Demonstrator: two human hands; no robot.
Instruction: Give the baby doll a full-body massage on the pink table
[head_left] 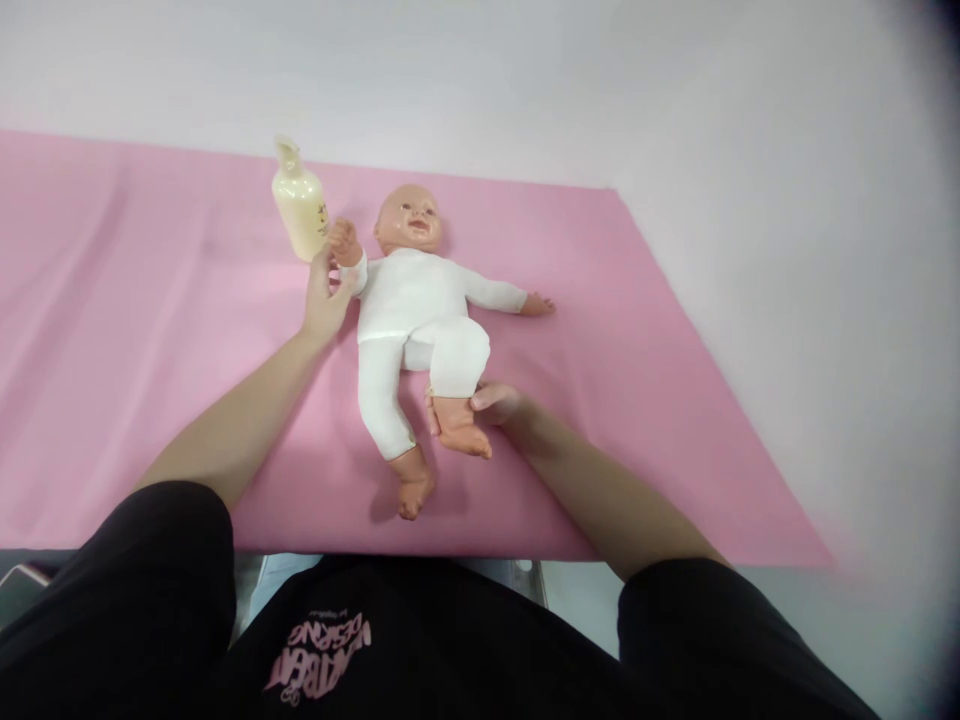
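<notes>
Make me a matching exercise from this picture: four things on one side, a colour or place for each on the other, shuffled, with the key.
1. Left hand
2. Bottle
3. Right hand
4. Cloth

A. Pink, under the doll
B. Around the doll's lower leg
C. At the doll's arm
D. Pale yellow

Pairs: 1-C, 2-D, 3-B, 4-A
</notes>
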